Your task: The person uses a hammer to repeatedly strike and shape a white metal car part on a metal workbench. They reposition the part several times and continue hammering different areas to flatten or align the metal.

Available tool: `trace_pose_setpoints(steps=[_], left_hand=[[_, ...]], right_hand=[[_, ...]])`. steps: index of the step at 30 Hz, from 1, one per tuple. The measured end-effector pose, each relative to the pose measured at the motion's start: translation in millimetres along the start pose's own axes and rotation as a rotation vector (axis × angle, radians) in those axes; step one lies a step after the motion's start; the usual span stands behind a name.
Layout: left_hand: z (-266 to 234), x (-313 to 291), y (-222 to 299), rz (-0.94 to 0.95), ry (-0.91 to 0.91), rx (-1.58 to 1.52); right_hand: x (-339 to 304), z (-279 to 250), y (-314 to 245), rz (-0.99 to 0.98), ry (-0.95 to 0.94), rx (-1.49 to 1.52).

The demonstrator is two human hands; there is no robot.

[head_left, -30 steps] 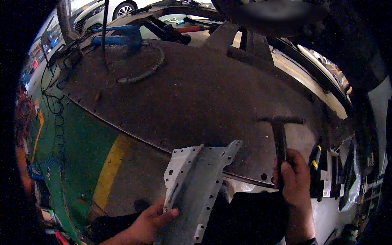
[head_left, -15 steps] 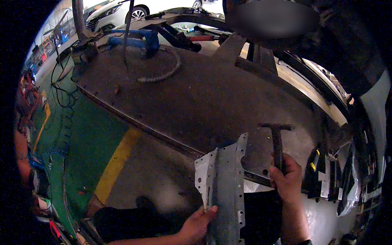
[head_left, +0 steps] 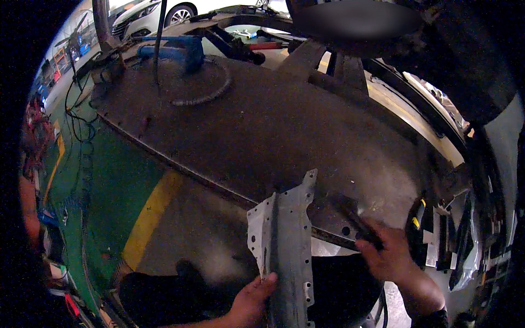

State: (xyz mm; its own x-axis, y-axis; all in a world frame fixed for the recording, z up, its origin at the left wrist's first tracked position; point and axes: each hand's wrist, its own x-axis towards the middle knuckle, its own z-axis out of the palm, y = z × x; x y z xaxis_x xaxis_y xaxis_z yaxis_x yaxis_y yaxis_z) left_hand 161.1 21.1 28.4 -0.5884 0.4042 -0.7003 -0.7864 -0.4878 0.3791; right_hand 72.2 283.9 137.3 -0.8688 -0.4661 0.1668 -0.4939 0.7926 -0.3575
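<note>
Left hand (head_left: 252,300): comes in from the lower edge and grips the left side of the metal panel, thumb lying on its near face; the fingers behind it are hidden.
Metal panel (head_left: 290,246): grey, long and folded, with holes along its edges; it stands steeply in front of the table, its upper end overlapping the near edge in view. Whether it touches that edge, I cannot tell.
Right hand (head_left: 388,251): fingers closed around the hammer's handle, to the right of the panel and well apart from the left hand.
Hammer (head_left: 358,221): dark, tilted up to the left over the table's near right part; its head is blurred, near the panel's top but seemingly apart from it.
Table (head_left: 262,136): broad, dark brown, with holes along its near edge.
Far left of table: a blue device (head_left: 188,52) with a ribbed hose (head_left: 221,90) curving beside it.
Floor (head_left: 115,180): green, crossed by a yellow stripe (head_left: 150,218).
Background: a white car (head_left: 150,19).
Right side: clear plastic (head_left: 467,268).
</note>
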Motion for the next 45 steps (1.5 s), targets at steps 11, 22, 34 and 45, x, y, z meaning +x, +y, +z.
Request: trace_pose_setpoints(steps=[11, 22, 34, 45], left_hand=[[20, -19, 21, -0.014, 0.035, -0.008], [12, -17, 23, 0.001, 0.096, 0.103], [16, -17, 23, 0.013, 0.100, 0.111], [15, -21, 24, 0.032, 0.103, 0.104]], right_hand=[[61, -32, -29, 0.234, -0.307, -0.048], [46, 0, -18, 0.196, -0.358, -0.109], [49, 4, -22, 0.147, -0.335, -0.194], [45, 10, -23, 0.076, -0.116, -0.148]])
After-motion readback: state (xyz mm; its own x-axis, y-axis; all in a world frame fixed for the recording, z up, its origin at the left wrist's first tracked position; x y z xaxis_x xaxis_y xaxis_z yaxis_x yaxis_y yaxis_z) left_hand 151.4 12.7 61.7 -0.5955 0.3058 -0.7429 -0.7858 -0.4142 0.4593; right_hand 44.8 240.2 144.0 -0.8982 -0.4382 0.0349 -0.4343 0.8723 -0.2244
